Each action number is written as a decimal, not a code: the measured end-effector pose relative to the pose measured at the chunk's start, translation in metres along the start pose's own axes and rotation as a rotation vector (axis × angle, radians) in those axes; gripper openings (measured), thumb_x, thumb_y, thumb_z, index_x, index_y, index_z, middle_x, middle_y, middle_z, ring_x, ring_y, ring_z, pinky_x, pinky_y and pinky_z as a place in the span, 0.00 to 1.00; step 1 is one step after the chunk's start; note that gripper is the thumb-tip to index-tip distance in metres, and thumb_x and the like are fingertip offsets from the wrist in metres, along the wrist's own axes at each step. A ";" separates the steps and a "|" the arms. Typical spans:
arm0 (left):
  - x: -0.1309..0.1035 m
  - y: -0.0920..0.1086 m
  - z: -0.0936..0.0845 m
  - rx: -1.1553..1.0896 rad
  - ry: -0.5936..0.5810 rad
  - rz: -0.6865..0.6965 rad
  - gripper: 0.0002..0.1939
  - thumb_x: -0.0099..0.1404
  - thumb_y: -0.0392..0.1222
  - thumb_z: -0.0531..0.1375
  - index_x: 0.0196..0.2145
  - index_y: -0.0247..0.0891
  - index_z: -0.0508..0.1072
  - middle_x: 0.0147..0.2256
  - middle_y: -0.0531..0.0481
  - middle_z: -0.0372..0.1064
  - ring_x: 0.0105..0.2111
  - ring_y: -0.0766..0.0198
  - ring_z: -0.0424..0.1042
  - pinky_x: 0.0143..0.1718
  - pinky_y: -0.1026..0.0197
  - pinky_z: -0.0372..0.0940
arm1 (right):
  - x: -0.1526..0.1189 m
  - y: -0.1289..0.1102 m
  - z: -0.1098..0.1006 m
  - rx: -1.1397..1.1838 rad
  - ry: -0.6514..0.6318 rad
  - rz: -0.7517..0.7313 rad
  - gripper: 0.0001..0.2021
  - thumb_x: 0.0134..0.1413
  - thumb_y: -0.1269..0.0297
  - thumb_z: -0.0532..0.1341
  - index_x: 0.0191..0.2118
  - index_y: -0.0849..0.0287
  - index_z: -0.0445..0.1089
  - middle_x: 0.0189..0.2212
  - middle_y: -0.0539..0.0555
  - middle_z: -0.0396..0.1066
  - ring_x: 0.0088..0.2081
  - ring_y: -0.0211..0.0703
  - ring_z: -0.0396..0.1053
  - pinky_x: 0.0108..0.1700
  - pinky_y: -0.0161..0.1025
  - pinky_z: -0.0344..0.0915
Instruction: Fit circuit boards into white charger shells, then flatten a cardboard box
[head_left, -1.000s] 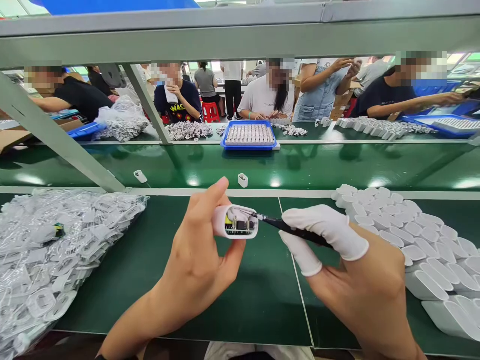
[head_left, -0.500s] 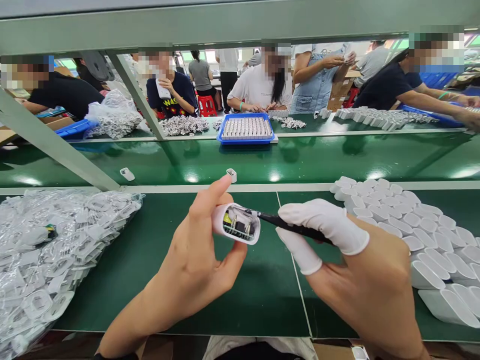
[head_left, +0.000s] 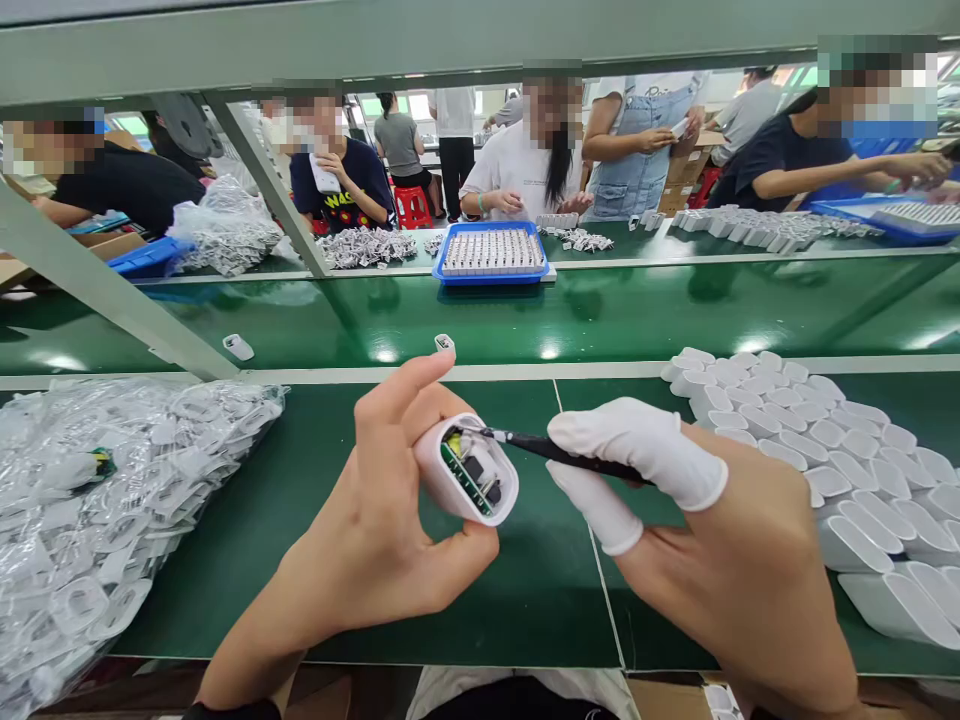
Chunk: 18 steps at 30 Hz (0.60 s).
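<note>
My left hand [head_left: 375, 510] is closed round a small white oval plastic housing [head_left: 436, 475], its open end turned toward me and to the right. Inside sits a green circuit board [head_left: 463, 478] with a yellow part and dark components. Between finger and thumb of my right hand [head_left: 727, 530], which wears white finger cots [head_left: 626, 440], is a pair of black tweezers [head_left: 585, 457]. Their tip reaches into the upper part of the housing's opening, near the yellow part. What exactly the tip touches is too small to tell.
On the left lies a clear bag of white plastic parts [head_left: 135, 500]. Rows of white housings [head_left: 847, 450] stand at right. Two white pieces lie on the green belt [head_left: 600, 320] ahead. Beyond it, co-workers sit by a blue tray [head_left: 491, 280]. A slanted post [head_left: 135, 275] rises at left.
My left hand has turned the housing, so the board inside now slants down to the right. The tweezers' tip has shifted left, into the opening. Loose pieces on the belt have drifted left.
</note>
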<state>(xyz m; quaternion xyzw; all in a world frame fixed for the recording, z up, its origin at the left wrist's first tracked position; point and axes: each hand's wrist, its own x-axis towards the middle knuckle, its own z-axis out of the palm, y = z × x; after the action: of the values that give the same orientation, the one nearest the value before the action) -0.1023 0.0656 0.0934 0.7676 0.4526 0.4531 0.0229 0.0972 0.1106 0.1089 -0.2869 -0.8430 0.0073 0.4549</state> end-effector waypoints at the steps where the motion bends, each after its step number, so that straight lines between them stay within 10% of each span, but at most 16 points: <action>1: 0.000 0.000 -0.001 0.006 -0.004 0.009 0.45 0.54 0.26 0.58 0.66 0.37 0.45 0.34 0.51 0.64 0.34 0.61 0.68 0.34 0.55 0.67 | 0.000 0.001 0.000 0.014 0.000 -0.012 0.09 0.60 0.72 0.61 0.44 0.53 0.72 0.32 0.49 0.77 0.31 0.41 0.76 0.34 0.36 0.75; 18: -0.001 -0.004 -0.001 0.112 0.189 0.040 0.44 0.57 0.29 0.63 0.65 0.42 0.46 0.34 0.53 0.64 0.35 0.59 0.70 0.34 0.53 0.68 | 0.000 0.006 -0.010 0.067 -0.038 0.004 0.10 0.59 0.72 0.61 0.44 0.51 0.72 0.30 0.49 0.76 0.28 0.43 0.75 0.32 0.39 0.75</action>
<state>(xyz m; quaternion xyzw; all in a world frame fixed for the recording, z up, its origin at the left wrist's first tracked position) -0.1061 0.0666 0.0916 0.7305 0.4619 0.4978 -0.0720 0.1074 0.1129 0.1129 -0.2729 -0.8503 0.0418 0.4481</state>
